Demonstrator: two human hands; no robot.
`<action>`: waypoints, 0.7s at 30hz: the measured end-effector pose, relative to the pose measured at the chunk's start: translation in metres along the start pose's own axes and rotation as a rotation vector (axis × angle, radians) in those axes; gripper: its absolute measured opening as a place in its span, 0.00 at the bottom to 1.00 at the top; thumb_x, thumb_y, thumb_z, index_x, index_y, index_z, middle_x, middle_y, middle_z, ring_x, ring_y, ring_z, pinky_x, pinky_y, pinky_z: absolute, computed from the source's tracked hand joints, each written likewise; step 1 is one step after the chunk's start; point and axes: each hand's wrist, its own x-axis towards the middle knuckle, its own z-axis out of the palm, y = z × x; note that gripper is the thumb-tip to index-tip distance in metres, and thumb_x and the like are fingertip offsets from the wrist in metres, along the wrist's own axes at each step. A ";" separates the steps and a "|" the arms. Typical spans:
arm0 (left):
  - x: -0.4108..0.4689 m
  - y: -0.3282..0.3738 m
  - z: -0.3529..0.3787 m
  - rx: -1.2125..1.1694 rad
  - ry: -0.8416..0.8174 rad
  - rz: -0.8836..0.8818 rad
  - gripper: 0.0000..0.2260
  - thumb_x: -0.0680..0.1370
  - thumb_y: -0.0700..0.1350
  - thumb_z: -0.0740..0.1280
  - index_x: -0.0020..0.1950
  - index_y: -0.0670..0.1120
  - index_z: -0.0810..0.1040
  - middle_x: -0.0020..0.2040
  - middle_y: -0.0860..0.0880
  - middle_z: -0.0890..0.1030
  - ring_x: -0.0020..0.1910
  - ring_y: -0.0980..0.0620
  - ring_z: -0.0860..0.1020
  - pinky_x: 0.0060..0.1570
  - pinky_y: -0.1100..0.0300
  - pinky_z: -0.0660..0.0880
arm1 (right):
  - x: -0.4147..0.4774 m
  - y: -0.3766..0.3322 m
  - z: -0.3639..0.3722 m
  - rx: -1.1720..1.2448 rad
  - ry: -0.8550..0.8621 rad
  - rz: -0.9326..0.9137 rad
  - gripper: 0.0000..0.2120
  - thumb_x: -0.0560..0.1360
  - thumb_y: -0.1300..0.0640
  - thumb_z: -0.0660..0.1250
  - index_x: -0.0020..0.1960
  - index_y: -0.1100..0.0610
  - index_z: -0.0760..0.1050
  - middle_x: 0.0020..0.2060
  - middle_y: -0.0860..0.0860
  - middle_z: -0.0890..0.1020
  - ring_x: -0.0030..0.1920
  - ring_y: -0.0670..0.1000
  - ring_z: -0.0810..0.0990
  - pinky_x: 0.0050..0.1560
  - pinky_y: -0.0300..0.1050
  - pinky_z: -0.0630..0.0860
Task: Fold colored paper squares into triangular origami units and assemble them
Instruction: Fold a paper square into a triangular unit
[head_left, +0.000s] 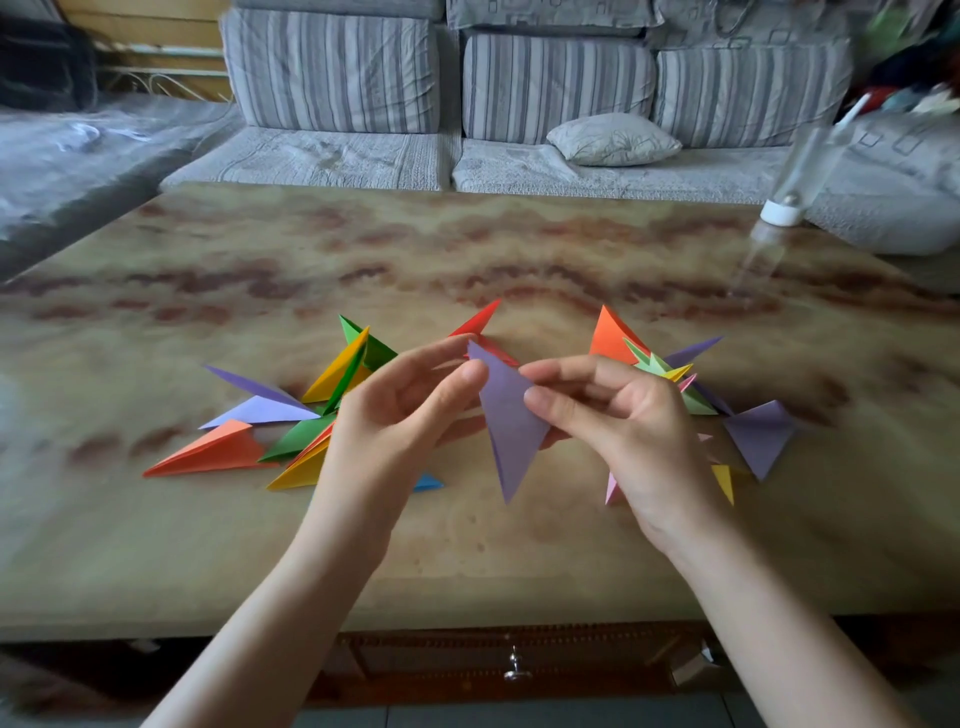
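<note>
**Both hands pinch a purple triangle above the table**

Left of the left hand (395, 415) lies a loose pile of folded pieces (244, 441) in orange, purple, yellow and green. The left hand, fingers curled, pinches the upper left edge of the purple triangle (511, 431), which hangs between the hands with its long point down. A red piece (475, 322) stands just behind it. The right hand (639, 431) pinches the triangle's right edge with thumb and forefinger. A second pile (753, 431) lies behind and right of it. Bare table (467, 561) runs under both wrists to the near edge.
</note>
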 end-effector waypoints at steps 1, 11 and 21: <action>0.000 0.000 0.000 -0.006 0.021 0.015 0.16 0.69 0.46 0.69 0.55 0.43 0.80 0.46 0.47 0.86 0.46 0.52 0.84 0.41 0.65 0.78 | 0.000 0.000 0.001 -0.020 -0.014 -0.007 0.07 0.70 0.68 0.70 0.45 0.59 0.81 0.37 0.52 0.85 0.38 0.48 0.81 0.37 0.39 0.78; -0.001 -0.003 0.000 -0.105 0.080 0.045 0.08 0.68 0.39 0.70 0.45 0.41 0.79 0.40 0.43 0.85 0.41 0.49 0.84 0.39 0.63 0.79 | -0.003 0.003 0.010 -0.015 0.017 0.102 0.13 0.63 0.53 0.72 0.44 0.58 0.81 0.37 0.55 0.85 0.37 0.50 0.81 0.40 0.43 0.79; -0.001 0.001 -0.001 -0.057 0.073 -0.014 0.09 0.67 0.42 0.71 0.46 0.42 0.80 0.39 0.45 0.85 0.39 0.53 0.84 0.37 0.65 0.78 | -0.002 0.005 0.007 -0.053 0.037 0.076 0.08 0.66 0.58 0.73 0.43 0.60 0.83 0.37 0.58 0.85 0.37 0.51 0.81 0.39 0.41 0.75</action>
